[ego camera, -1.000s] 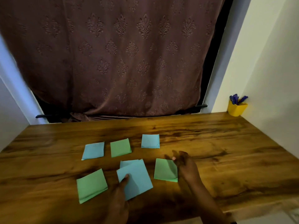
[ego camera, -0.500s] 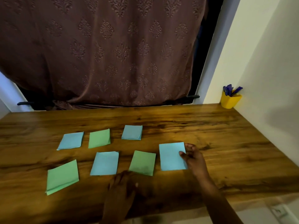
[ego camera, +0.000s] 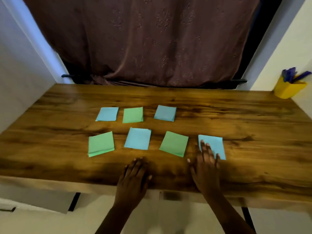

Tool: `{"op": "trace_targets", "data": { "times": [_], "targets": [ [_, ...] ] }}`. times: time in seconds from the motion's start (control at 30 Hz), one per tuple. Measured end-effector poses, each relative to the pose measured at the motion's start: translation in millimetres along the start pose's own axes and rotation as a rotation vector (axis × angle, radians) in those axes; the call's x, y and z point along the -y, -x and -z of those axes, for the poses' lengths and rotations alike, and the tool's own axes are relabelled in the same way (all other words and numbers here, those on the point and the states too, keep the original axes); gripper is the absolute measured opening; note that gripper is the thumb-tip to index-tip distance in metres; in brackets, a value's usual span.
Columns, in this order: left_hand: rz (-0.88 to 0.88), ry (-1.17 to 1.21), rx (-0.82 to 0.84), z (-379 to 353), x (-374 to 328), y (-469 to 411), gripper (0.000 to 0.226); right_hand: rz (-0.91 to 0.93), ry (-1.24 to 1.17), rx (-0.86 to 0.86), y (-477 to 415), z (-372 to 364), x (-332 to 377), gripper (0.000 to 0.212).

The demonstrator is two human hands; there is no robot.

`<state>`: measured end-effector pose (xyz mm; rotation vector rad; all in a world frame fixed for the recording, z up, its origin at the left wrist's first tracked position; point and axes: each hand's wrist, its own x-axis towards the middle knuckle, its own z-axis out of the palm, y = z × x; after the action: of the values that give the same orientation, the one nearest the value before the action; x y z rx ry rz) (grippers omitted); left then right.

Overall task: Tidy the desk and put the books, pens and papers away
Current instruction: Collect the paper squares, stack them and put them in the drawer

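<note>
Seven folded papers are now lying in two rows on the surface (ego camera: 236,115); the right hand (ego camera: 206,168), flat and open, is pressing the newly placed blue paper (ego camera: 214,144) at 3 o'clock, while the left hand (ego camera: 133,181) is resting empty, so gathering is not starting yet

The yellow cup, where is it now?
The yellow cup stands at the desk's far right corner, against the wall, pens inside.

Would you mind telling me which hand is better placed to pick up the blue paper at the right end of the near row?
The right hand: its fingers already lie on that blue paper, while the left hand rests flat on bare desk.
</note>
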<state>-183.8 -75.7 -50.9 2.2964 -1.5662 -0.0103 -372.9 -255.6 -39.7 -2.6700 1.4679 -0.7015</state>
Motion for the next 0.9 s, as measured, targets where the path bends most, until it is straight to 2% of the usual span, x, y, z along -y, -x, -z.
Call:
{"op": "trace_targets", "data": {
  "times": [0.17,0.27,0.4,0.5,0.53,0.57,0.6,0.63,0.67,0.7,0.73,0.77,0.8,0.83,0.9],
  "targets": [
    [0.052,-0.040,-0.050,27,80,46,0.051,0.271,-0.027,0.096,45,-22,106,0.048],
    [0.059,-0.118,-0.039,45,133,78,0.053,0.320,-0.095,0.111,69,-39,181,0.041],
    [0.162,-0.158,-0.034,72,208,111,0.057,0.396,-0.223,0.127,95,-62,279,0.041],
    [0.056,-0.135,0.046,73,271,136,0.059,0.602,-0.387,0.179,135,-92,327,0.029],
    [0.017,-0.117,0.095,67,290,146,0.057,0.593,-0.439,0.237,149,-105,337,0.025],
    [0.017,-0.072,0.160,61,307,156,0.057,0.490,-0.520,0.317,163,-116,348,0.021],
    [0.063,0.023,0.228,52,320,166,0.063,0.310,-0.627,0.380,176,-125,354,0.018],
    [0.165,0.170,0.265,46,326,173,0.077,-0.004,-0.803,0.470,182,-125,359,0.015],
    [0.356,0.381,0.309,39,331,179,0.095,-0.421,-1.050,0.571,182,-126,365,0.014],
    [0.613,0.627,0.363,38,333,180,0.108,-0.854,-1.301,0.665,177,-130,366,0.020],
    [0.855,0.892,0.402,37,336,177,0.109,-1.140,-1.513,0.689,171,-134,364,0.036],
    [1.045,1.167,0.398,38,337,172,0.100,-1.257,-1.637,0.665,164,-139,360,0.052],
    [1.155,1.404,0.336,36,340,164,0.090,-1.325,-1.734,0.606,158,-143,356,0.065],
    [1.200,1.588,0.261,32,345,156,0.086,-1.383,-1.820,0.532,153,-145,354,0.074],
    [1.179,1.875,0.149,26,346,136,0.088,-1.488,-1.975,0.396,146,-146,358,0.083]
  ]
}}
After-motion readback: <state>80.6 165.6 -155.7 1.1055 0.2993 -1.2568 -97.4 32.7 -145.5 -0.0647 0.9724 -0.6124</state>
